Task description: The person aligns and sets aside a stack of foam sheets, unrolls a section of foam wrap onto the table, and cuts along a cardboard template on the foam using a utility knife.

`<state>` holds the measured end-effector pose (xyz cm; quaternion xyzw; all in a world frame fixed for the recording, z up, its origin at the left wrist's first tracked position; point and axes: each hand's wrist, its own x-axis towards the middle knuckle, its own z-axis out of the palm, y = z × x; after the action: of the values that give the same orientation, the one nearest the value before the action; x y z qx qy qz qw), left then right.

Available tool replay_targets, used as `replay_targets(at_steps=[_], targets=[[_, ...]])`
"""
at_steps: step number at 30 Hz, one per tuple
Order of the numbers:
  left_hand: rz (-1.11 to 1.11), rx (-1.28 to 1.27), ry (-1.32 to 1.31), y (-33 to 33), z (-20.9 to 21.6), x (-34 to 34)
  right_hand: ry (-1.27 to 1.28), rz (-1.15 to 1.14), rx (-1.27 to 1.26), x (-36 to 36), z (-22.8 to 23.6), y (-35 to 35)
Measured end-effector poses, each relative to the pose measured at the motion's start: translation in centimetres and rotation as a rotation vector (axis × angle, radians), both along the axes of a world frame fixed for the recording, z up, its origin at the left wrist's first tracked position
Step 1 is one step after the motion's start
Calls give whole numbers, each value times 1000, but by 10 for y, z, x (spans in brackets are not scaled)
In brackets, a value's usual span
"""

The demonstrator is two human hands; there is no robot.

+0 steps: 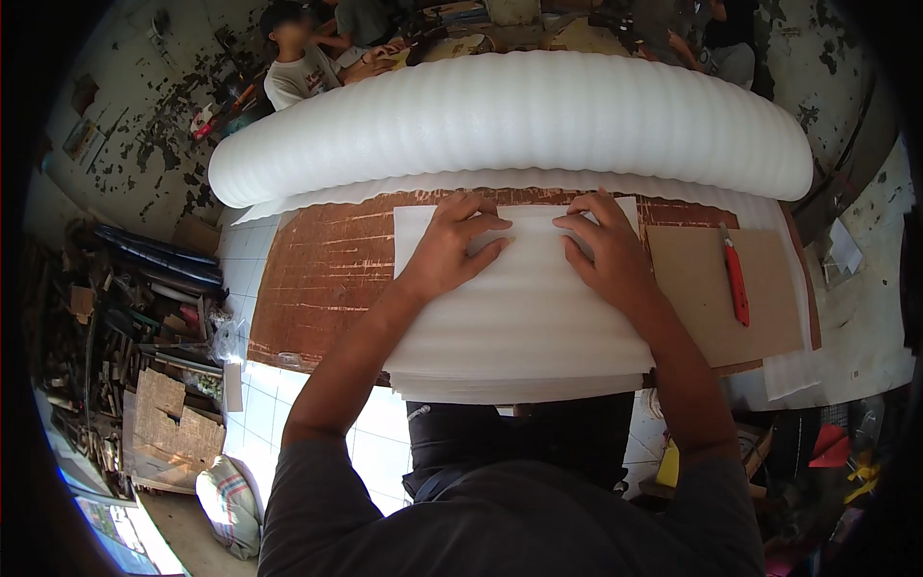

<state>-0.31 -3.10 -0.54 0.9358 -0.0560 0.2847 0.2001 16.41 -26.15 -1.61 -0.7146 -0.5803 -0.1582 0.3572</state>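
Note:
A stack of white foam sheets [519,327] lies in front of me, its near edge reaching past the table edge toward my body. My left hand [458,240] rests on the far left part of the stack, thumb and fingers apart and slightly bent. Mirroring it on the far right part, my right hand [606,245] also lies with its fingers spread and curved. Neither hand grips anything that I can see. Beyond the hands a large roll of white foam [510,120] stretches across the table. A red utility knife [735,284] lies right of the stack on a brown cardboard sheet [687,298].
The worn brown tabletop [317,279] shows left of the stack. A foam strip [793,375] hangs at the right edge. Scrap wood and a cardboard piece [163,433] fill the left side, near a woven sack [229,505]. Other people [306,77] sit beyond the roll.

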Motion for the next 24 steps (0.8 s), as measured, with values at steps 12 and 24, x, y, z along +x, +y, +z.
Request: replay_targets(at_steps=[12,24], targets=[[60,-60,1,-1,-2,5,-27,-47,63,0,3,3],[149,-114,-91,-2,-3,6,-31,-136,89,0,-1,3]])
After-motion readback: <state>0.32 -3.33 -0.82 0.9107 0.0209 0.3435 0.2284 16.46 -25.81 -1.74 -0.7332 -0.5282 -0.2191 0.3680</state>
